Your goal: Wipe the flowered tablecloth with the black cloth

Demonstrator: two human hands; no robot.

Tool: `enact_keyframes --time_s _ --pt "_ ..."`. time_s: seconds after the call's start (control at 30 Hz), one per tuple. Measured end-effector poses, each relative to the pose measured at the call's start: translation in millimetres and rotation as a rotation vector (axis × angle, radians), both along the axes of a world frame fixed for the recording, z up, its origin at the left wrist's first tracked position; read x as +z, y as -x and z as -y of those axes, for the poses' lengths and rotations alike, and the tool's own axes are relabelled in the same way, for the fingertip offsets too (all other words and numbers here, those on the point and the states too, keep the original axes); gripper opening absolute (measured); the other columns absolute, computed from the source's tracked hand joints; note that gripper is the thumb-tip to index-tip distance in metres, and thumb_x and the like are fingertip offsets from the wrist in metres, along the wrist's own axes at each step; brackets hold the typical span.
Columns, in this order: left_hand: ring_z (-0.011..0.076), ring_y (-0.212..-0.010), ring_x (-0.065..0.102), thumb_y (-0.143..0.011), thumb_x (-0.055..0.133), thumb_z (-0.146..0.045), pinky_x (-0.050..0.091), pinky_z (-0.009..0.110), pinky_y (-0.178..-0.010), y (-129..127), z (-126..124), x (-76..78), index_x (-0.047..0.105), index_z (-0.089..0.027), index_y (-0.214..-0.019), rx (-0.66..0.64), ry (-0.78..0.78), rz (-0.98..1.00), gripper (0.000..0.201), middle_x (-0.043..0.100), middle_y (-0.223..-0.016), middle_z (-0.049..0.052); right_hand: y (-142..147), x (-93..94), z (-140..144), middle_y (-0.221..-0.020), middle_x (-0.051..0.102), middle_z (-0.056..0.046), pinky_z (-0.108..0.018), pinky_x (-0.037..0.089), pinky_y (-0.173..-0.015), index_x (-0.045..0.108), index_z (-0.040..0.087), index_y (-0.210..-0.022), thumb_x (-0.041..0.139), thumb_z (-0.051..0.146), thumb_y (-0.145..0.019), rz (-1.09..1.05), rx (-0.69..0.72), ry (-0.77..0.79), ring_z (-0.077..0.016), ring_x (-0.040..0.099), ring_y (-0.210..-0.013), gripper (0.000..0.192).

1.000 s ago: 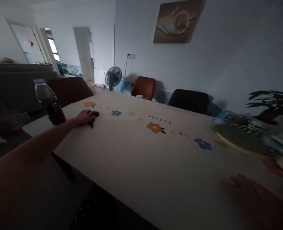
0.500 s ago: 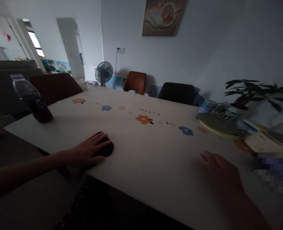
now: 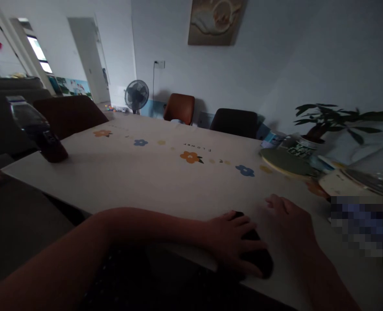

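My left hand (image 3: 235, 244) lies across a black, soft-looking cloth (image 3: 258, 255) at the table's near edge, its fingers spread over it and pressing it down. The cloth's exact kind is hard to make out in the dim light. Just to the right, my right hand (image 3: 292, 220) rests on the white tablecloth (image 3: 139, 181) with its fingers curled together; nothing shows in them. The tablecloth has printed orange and blue flowers. My left forearm reaches across in front of me.
A bottle of dark liquid (image 3: 42, 134) stands at the left end. On the right are a green round mat (image 3: 285, 162), a potted plant (image 3: 308, 140), a pale lidded container (image 3: 343, 183) and a blurred patch. Chairs (image 3: 180, 108) and a fan (image 3: 137, 95) stand beyond.
My left hand has slid right along the near edge with the black cloth under it, close to my right hand. My right hand has stayed nearly in place. The view has shifted slightly.
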State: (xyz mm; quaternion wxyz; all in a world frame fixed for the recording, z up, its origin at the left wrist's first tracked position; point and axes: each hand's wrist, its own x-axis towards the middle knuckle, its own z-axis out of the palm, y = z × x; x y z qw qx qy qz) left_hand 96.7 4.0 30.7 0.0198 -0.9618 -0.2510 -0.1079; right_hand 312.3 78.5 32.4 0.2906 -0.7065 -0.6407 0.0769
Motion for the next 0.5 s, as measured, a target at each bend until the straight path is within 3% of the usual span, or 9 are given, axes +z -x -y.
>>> enact_keyframes --time_s 0.1,0.23,0.37,0.5 --pt "0.0277 -0.134 0.044 -0.091 0.047 -0.067 0.037 0.041 -0.112 -36 -13 -0.3 0.048 -0.025 -0.146 -0.022 0.007 -0.015 0.069 0.05 -0.142 0.012 1 4.4 4 -0.091 0.075 -0.012 -0.037 0.046 -0.085 0.066 0.022 -0.082 0.034 0.052 -0.082 -0.129 -0.059 0.013 -0.0276 0.068 -0.093 0.044" --pt "0.0263 -0.139 0.039 -0.094 0.046 -0.063 0.034 0.041 -0.114 -50 -25 -6.9 0.048 -0.027 -0.146 -0.054 -0.012 -0.019 0.063 0.046 -0.148 0.01 -3 5.7 5 -0.094 0.074 -0.015 -0.036 0.044 -0.087 0.065 0.021 -0.083 0.035 0.05 -0.085 -0.15 -0.048 0.037 -0.0279 0.066 -0.097 0.041" --pt "0.0275 -0.14 0.039 -0.095 0.046 -0.06 0.035 0.043 -0.115 -28 -27 -15.5 0.05 -0.025 -0.144 -0.098 -0.038 0.014 0.061 0.043 -0.15 0.013 -6 2.9 2 -0.09 0.074 -0.013 -0.039 0.045 -0.087 0.064 0.023 -0.079 0.036 0.048 -0.084 -0.123 -0.046 0.062 -0.029 0.066 -0.095 0.038" --pt "0.0275 -0.141 0.04 -0.097 0.044 -0.056 0.031 0.04 -0.118 27 -29 -22.1 0.049 -0.021 -0.144 -0.084 -0.038 0.048 0.058 0.041 -0.151 0.015 -7 2.5 0 -0.085 0.074 -0.011 -0.04 0.046 -0.084 0.066 0.022 -0.08 0.036 0.051 -0.083 -0.121 -0.079 0.074 -0.0295 0.067 -0.091 0.042"
